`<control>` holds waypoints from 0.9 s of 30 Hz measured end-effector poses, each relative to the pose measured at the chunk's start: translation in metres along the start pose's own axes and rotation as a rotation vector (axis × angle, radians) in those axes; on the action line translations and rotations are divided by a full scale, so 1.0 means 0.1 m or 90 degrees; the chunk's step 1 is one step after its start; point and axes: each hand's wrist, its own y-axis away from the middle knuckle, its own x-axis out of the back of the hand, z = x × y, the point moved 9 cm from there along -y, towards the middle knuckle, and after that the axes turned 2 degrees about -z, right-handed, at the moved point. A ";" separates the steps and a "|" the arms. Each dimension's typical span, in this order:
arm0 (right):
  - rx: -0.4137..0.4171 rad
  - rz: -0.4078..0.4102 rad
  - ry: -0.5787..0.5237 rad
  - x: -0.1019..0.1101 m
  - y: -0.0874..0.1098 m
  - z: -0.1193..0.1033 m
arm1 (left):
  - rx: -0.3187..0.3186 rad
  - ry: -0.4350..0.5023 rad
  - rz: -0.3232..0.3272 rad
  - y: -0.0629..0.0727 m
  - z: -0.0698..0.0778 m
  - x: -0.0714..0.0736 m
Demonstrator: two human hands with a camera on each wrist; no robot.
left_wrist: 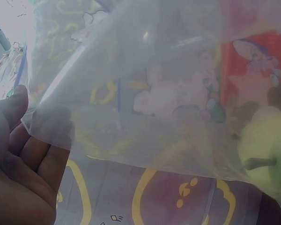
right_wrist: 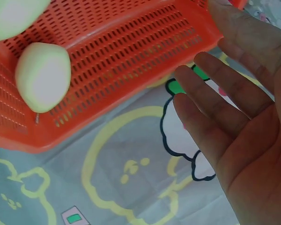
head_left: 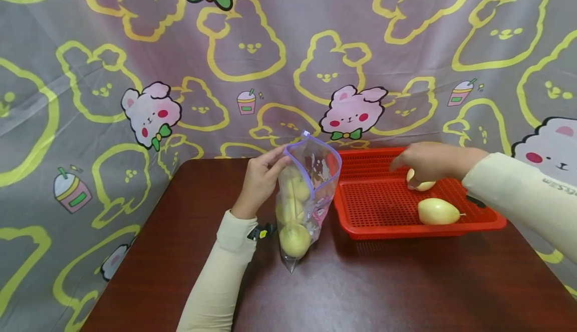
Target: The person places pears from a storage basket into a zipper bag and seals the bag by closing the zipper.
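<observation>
My left hand [head_left: 262,181] pinches the upper left edge of a clear zip bag [head_left: 321,172] with a purple rim; its mouth gapes. Several yellow pears [head_left: 295,240] are stacked inside the bag, and one with its stem [left_wrist: 260,162] shows through the plastic in the left wrist view. Over the red basket [head_left: 369,231] hovers my right hand [head_left: 430,160], fingers spread and holding nothing. Two pears lie in the basket: one [head_left: 438,212] near the front right, another [head_left: 423,186] behind it, partly covered by the hand in the head view.
The dark brown table [head_left: 374,282] carries the bag and, to its right, the basket. A grey cloth [head_left: 270,31] printed with yellow outlines and cartoon rabbits hangs behind the table and along its sides.
</observation>
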 end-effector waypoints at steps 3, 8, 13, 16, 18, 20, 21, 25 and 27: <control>0.006 0.006 0.008 -0.06 0.03 0.02 | -0.002 -0.001 -0.001 0.00 0.03 0.00; -0.013 -0.004 -0.008 -0.16 0.06 0.10 | -0.008 0.005 0.002 -0.01 0.02 0.00; -0.036 -0.019 -0.044 -0.25 0.10 0.17 | -0.018 0.010 0.003 -0.01 0.00 -0.01; -0.038 -0.027 -0.057 -0.31 0.12 0.20 | -0.019 0.010 0.005 -0.01 0.00 -0.01; -0.039 -0.037 -0.064 -0.36 0.13 0.22 | -0.017 0.007 0.005 -0.01 -0.01 -0.01; -0.042 -0.049 -0.071 -0.41 0.13 0.25 | -0.016 0.005 0.005 -0.01 -0.01 0.00; -0.044 -0.054 -0.075 -0.44 0.13 0.26 | -0.015 0.004 0.004 -0.01 -0.01 0.00; -0.056 -0.059 -0.090 -0.50 0.15 0.31 | -0.018 -0.001 0.003 -0.01 0.01 0.01; -0.054 -0.055 -0.090 -0.52 0.15 0.32 | -0.019 -0.003 0.002 -0.01 0.01 0.01</control>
